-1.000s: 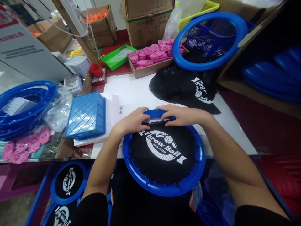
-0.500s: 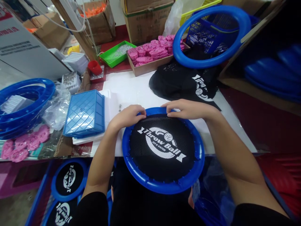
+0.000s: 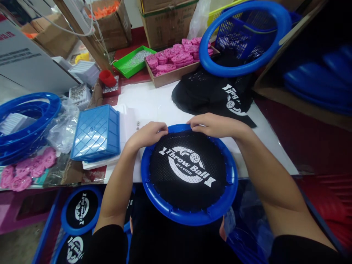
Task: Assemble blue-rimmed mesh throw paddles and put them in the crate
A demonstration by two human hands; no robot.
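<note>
A round blue plastic hoop with black mesh, a throw-ball catching disc (image 3: 184,200), leans over the table's front edge in front of my body. White "Throw Ball" print shows on its mesh. My left hand (image 3: 150,134) is closed at the far left part of the rim, fingers curled and thumb at the mesh edge. On the far right part of the rim, my right hand (image 3: 210,124) pinches the edge, thumb near the mesh. The fingertips of both hands are partly hidden. Beyond them lie printed black mesh pieces (image 3: 192,96) with a blue ring (image 3: 203,47) above.
A blue plastic box (image 3: 95,132) stands left, near stacked blue rings (image 3: 52,110) and pink pieces (image 3: 35,165). Farther back are a green tray (image 3: 121,68) of small metal parts and a carton of pink pieces (image 3: 176,58). Finished-looking discs (image 3: 81,209) lie below the table at left.
Both hands stay at the far rim, with only small finger shifts near the mesh edge. The whole view has shifted slightly.
</note>
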